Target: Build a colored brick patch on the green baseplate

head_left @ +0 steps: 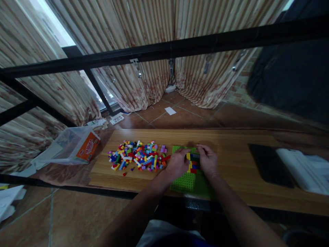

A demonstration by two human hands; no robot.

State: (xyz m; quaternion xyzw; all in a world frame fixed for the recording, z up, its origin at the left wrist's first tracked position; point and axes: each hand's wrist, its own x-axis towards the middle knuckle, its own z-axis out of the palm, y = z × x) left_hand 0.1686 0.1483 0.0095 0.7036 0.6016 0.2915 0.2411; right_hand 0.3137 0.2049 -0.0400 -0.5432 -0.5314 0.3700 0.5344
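A green baseplate (pixel 183 181) lies on the wooden board (pixel 231 164) near its front edge, with yellow, red and blue bricks (pixel 192 164) stuck on its middle. My left hand (pixel 177 164) rests on the plate's left part, fingers curled against those bricks. My right hand (pixel 207 159) sits on the plate's right part, fingertips pinched at the top of the built bricks. Whether either hand holds a brick is hidden. A pile of several loose coloured bricks (pixel 138 156) lies just left of my left hand.
A clear plastic bag with an orange box (pixel 87 147) lies at the board's left end. A black flat pad (pixel 269 164) and white paper (pixel 303 168) sit at the right. A black metal frame bar (pixel 164 51) crosses above; curtains hang behind.
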